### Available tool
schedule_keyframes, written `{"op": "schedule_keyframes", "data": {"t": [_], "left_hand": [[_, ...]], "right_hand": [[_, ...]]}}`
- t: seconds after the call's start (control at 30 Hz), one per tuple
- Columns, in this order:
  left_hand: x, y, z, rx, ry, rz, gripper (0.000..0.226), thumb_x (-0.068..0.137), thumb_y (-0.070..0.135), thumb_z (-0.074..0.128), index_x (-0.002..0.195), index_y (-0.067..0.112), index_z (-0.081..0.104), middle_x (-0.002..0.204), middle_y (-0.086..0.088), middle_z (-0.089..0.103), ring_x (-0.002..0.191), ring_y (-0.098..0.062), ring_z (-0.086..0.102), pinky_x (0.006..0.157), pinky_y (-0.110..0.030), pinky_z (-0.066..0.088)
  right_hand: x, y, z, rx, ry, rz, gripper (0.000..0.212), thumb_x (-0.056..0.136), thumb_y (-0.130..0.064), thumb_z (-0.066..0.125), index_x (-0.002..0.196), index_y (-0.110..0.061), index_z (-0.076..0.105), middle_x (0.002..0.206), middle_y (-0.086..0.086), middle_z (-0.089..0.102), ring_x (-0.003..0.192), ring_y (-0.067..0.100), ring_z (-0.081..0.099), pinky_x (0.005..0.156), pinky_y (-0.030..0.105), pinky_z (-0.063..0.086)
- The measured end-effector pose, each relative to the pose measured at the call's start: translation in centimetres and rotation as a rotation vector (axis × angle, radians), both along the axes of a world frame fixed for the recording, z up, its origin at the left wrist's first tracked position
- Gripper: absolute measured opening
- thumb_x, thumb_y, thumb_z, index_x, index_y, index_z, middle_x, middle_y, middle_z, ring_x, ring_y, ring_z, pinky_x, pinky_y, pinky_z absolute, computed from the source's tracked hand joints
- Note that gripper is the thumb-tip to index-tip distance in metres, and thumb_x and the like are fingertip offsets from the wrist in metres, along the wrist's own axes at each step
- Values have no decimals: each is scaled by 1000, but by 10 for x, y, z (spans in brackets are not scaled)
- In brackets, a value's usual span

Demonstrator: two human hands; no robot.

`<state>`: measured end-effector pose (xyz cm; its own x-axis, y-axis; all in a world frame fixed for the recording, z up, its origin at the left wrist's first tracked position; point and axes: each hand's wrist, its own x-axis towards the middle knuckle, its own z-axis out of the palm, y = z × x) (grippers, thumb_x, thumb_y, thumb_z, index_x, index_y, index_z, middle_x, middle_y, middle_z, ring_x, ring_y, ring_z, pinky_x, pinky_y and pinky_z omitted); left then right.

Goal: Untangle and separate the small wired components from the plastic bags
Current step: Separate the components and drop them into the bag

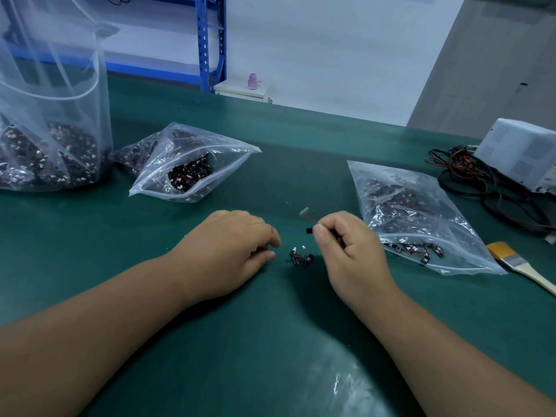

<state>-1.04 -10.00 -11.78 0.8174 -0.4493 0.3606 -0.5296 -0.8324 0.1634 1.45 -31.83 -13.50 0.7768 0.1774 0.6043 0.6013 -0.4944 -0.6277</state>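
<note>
**One black piece pinched just above the clump**

We're over a dark green desk (270, 341), and dead centre sits our landmark: a small clump of wired components (301, 257), black bodies with white connectors, lying loose on the mat.

Far beyond the clump there's a white wall, a blue shelving rack (207, 40) and a pink bottle (252, 81) on a low white cabinet. Beyond it and to the left, an open zip bag (186, 167) of the same parts lies on its side. Further left stands a tall clear bag (51, 115), dark with parts at the bottom. Right of the clump lies a second zip bag (415, 218), with a yellow-bristled brush (517, 263) past that. Further back on that side are a white box unit (523, 155) and a tangle of cables (469, 182).

Now the hands. The left hand (222, 254) rests palm down just left of the clump. Its fingers are curled under and narrow, tips close to the mat but apart from the clump. Whether they hold anything, I cannot tell.

The right hand (349, 251) is raised just right of the clump, knuckles up. Its thumb and forefinger are closed tight on a black component (308, 230), which pokes out leftward from the fingertips. That piece hangs just above the clump, clear of it.
</note>
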Motion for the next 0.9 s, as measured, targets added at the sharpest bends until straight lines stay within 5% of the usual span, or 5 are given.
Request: {"op": "schedule_keyframes", "data": {"t": [0.17,0.33,0.5,0.67,0.9], "left_hand": [[-2,7,2,88,92,76,41,77,58,44,111,41,58,102,24,52,103,-3,46,99,-34,35],[0,12,5,142,84,112,26,76,45,46,96,36,60,94,19,55,93,-6,51,92,-34,40],[3,14,3,166,45,102,16,87,42,51,95,33,62,91,16,57,91,-8,55,88,-37,42],[3,12,3,126,15,57,13,91,43,52,99,34,59,91,17,58,89,-9,55,88,-36,43],[4,9,3,90,-29,58,14,93,35,53,104,34,61,93,17,63,89,-10,58,81,-32,42]], "right_hand": [[9,-9,-4,16,112,-97,24,98,-17,56,78,-29,58,74,-20,56,75,4,52,65,12,36],[12,-7,-8,-162,155,-87,12,95,-18,64,88,-24,73,83,-12,60,85,0,54,73,8,37],[15,-8,-9,-88,191,-157,25,93,-2,58,100,-19,74,88,-20,59,85,-10,53,72,1,35],[8,-9,-4,-148,208,-200,34,80,2,55,93,-26,70,83,-16,59,75,0,53,71,22,44],[-7,-6,2,-444,270,-136,26,80,-31,66,106,-33,66,95,-16,54,85,4,52,78,30,48]]}}
